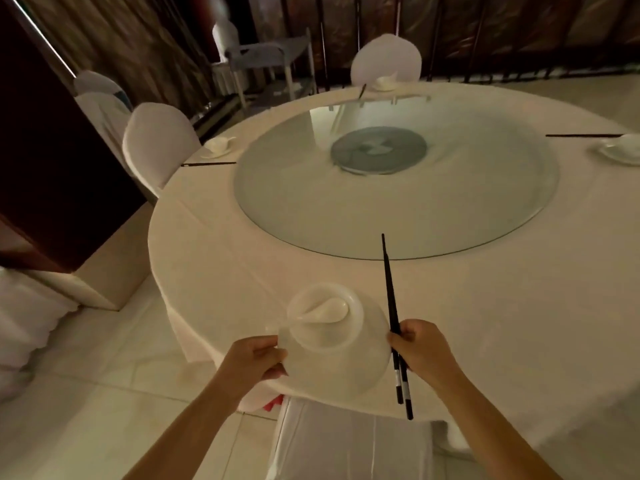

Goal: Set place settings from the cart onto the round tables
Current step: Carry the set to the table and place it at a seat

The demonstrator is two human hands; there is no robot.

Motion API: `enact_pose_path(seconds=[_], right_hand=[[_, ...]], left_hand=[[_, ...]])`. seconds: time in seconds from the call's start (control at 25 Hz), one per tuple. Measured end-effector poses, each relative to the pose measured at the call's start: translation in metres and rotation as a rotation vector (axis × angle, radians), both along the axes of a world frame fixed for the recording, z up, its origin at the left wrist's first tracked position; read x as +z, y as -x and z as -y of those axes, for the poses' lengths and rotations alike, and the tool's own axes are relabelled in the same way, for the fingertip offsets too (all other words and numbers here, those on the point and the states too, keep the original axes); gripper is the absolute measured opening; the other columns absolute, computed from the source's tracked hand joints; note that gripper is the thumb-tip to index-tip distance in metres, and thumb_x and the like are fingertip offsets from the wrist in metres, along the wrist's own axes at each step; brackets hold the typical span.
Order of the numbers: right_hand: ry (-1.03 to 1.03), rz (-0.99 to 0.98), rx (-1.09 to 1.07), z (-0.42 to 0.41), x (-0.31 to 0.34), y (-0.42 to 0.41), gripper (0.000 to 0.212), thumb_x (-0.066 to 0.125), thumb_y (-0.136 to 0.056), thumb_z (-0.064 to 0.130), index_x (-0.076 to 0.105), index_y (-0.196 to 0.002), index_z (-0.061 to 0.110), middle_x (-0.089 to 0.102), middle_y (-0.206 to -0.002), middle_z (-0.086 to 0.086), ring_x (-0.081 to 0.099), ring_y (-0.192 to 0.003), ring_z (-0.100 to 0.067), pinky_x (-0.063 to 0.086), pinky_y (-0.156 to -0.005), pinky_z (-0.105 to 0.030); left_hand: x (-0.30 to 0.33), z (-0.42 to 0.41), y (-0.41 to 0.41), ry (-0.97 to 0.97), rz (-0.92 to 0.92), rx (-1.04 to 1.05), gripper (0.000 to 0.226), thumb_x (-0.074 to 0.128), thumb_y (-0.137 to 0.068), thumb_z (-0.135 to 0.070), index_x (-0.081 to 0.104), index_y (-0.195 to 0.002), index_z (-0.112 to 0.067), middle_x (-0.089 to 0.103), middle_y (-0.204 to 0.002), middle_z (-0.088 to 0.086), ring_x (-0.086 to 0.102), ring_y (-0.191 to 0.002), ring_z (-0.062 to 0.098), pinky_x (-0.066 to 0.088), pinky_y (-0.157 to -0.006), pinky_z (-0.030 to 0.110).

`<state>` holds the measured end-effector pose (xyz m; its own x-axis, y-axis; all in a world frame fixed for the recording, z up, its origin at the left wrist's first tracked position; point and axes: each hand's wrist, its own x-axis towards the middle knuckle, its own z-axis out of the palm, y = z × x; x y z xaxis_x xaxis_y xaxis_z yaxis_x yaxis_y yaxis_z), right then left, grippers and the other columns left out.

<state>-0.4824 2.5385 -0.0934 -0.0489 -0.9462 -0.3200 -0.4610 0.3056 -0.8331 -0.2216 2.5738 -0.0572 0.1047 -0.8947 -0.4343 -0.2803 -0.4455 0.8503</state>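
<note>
I held the white plate (346, 368) at the near edge of the round table (485, 306), my left hand (256, 358) pinching its left rim with thumb on top and fingers curled beneath. My right hand (420, 351) was closed around a pair of black chopsticks (393, 317) while its fingertips also steadied the plate's right rim. A small white bowl (323, 320) sat on the far-left part of the plate, and a white ceramic spoon (327, 311) lay inside the bowl. I could not tell whether the plate already rested on the tablecloth or hung just above it.

I judged the stack to be stiff, glazed and breakable, probably slick at the rim, with the bowl and spoon loose enough to slide if the plate tipped. Opposite rims seemed the right hold, keeping it level. The chopsticks were light and thin, best gripped near their thick ends, as I had them, tips pointing toward the glass turntable (398, 188). Three other settings lay around the table.
</note>
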Motion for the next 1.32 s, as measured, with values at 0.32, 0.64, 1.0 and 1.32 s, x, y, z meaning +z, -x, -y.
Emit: enact_pose_path(seconds=[0.32, 0.64, 1.0, 1.32], right_hand=[[-0.107, -0.076, -0.163, 0.020, -0.089, 0.002, 0.035, 0.061, -0.083, 0.015, 0.042, -0.054, 0.018, 0.046, -0.050, 0.005, 0.044, -0.047, -0.011, 0.036, -0.048, -0.020], [-0.106, -0.141, -0.215, 0.017, -0.118, -0.004, 0.025, 0.063, -0.083, 0.019, 0.052, -0.064, 0.006, 0.052, -0.057, -0.004, 0.048, -0.054, -0.016, 0.040, -0.055, -0.025], [0.002, -0.392, -0.304, 0.015, -0.117, 0.012, 0.032, 0.061, -0.085, 0.018, 0.041, -0.059, 0.020, 0.054, -0.066, -0.007, 0.050, -0.057, -0.020, 0.033, -0.050, -0.021], [-0.002, -0.533, -0.355, 0.031, -0.107, 0.027, 0.029, 0.052, -0.092, 0.031, 0.048, -0.067, 0.017, 0.054, -0.068, -0.002, 0.051, -0.062, -0.017, 0.032, -0.049, -0.023]], left_hand=[[-0.098, 0.063, 0.007, -0.094, -0.061, -0.085, 0.026, 0.059, -0.084, 0.004, 0.070, -0.082, -0.019, 0.071, -0.059, -0.002, 0.068, -0.060, 0.007, 0.055, -0.057, 0.015], [-0.124, 0.078, -0.004, -0.110, 0.042, -0.194, 0.024, 0.065, -0.081, -0.006, 0.070, -0.081, -0.030, 0.075, -0.069, -0.003, 0.070, -0.067, 0.012, 0.052, -0.057, 0.015], [-0.128, 0.074, -0.005, -0.030, 0.048, -0.161, 0.026, 0.068, -0.079, -0.006, 0.067, -0.085, -0.032, 0.072, -0.060, -0.010, 0.066, -0.054, 0.002, 0.047, -0.052, 0.006], [-0.131, 0.075, -0.008, -0.022, 0.024, -0.174, 0.026, 0.069, -0.079, -0.008, 0.067, -0.086, -0.033, 0.074, -0.066, -0.003, 0.068, -0.057, 0.006, 0.050, -0.058, 0.010]])
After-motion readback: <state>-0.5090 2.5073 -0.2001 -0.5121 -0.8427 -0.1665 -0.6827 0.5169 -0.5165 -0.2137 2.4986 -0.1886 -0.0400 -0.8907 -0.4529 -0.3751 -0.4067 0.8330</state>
